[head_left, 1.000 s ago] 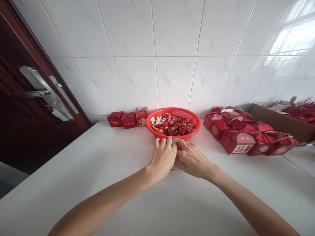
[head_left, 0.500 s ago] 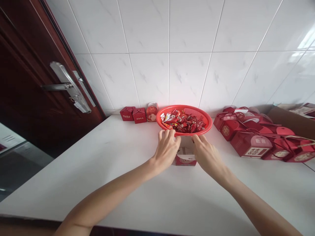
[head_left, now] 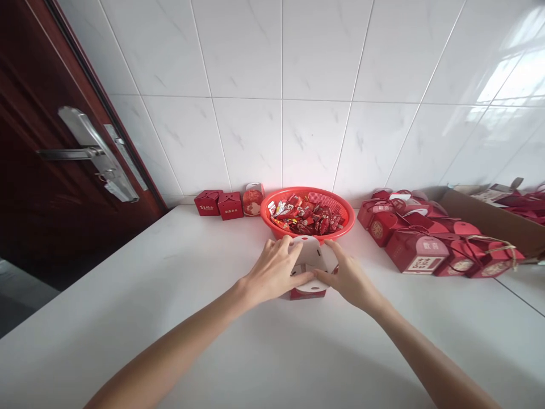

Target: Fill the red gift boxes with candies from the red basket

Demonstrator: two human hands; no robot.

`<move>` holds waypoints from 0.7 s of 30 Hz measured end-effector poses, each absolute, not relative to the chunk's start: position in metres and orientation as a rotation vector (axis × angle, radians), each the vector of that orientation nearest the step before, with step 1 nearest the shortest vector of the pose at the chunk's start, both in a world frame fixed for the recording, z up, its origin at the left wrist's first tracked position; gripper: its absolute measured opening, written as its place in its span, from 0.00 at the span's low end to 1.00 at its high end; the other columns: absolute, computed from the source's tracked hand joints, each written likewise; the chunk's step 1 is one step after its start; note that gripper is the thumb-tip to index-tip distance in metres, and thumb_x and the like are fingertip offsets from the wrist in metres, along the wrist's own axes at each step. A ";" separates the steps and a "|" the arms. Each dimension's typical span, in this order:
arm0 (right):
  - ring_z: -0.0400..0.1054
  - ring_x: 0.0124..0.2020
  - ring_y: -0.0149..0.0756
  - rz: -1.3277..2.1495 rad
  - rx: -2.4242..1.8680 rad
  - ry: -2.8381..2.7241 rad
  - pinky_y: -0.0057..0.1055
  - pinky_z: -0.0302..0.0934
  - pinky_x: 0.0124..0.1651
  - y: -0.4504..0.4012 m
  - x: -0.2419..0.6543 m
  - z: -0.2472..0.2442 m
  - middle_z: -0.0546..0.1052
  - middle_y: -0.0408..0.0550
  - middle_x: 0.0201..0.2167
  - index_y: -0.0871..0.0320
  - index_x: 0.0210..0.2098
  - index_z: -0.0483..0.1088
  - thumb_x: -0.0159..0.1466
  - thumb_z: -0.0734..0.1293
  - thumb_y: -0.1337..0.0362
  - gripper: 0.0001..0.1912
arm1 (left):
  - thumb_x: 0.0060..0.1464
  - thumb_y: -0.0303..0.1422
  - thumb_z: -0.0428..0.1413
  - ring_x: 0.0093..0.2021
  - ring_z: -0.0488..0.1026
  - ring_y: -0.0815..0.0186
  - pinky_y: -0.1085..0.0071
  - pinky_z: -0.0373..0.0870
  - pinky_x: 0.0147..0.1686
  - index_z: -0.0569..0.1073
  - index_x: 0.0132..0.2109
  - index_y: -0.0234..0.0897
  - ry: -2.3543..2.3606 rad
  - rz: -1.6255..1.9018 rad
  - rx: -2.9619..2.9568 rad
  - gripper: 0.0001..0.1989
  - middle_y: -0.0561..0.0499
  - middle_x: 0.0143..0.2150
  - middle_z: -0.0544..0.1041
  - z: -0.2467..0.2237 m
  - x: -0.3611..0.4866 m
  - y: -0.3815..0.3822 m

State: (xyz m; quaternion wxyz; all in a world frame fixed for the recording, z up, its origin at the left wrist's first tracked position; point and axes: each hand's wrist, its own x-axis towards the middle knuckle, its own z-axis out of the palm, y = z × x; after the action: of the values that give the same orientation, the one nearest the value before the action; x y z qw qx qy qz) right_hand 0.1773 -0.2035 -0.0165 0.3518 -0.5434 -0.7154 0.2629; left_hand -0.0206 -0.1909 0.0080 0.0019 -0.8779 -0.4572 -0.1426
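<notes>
Both hands (head_left: pixel 272 274) are spread wide around a gift box (head_left: pixel 307 295), colander (head_left: pixel 327 200) at twelve o'clock. Flaps (head_left: pixel 314 254) could be creased by overpressing.

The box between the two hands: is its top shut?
No, the box shows its pale inside through an open top between the left hand and the right hand.

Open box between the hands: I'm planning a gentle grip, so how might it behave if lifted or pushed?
The box is probably light for its size, since its walls look like thin card. Its flaps would likely bend easily, as they stand unfastened. If pushed, it should slide rather than roll, given its straight-edged, boxy shape.
</notes>
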 end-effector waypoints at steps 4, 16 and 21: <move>0.71 0.23 0.36 0.931 -1.360 -1.732 0.32 0.66 0.25 -0.204 0.173 -0.026 0.76 0.40 0.27 0.57 0.62 0.57 0.57 0.72 0.59 0.37 | 0.55 0.59 0.51 0.47 0.70 0.49 0.58 0.66 0.45 0.67 0.62 0.38 -1.586 -0.296 -2.787 0.37 0.37 0.57 0.68 0.019 -0.033 -0.200; 0.71 0.26 0.30 0.847 -1.024 -1.778 0.33 0.72 0.33 -0.197 0.171 -0.051 0.77 0.51 0.47 0.53 0.64 0.56 0.64 0.67 0.51 0.32 | 0.52 0.60 0.53 0.42 0.72 0.51 0.58 0.68 0.41 0.74 0.51 0.40 -1.686 -0.347 -2.686 0.32 0.40 0.50 0.71 0.016 -0.038 -0.207; 0.72 0.31 0.30 0.800 -0.945 -1.739 0.33 0.72 0.37 -0.196 0.178 -0.055 0.73 0.53 0.52 0.53 0.62 0.58 0.67 0.64 0.53 0.27 | 0.56 0.52 0.55 0.39 0.72 0.55 0.61 0.69 0.40 0.76 0.46 0.43 -1.581 -0.396 -2.698 0.20 0.45 0.48 0.74 0.023 -0.033 -0.204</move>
State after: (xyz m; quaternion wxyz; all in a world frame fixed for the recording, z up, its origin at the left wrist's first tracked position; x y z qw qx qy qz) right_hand 0.1781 -0.1960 -0.0546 0.4823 -0.3879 -0.7136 0.3282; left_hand -0.0334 -0.2041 0.0225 -0.0054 -0.8559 -0.5016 -0.1255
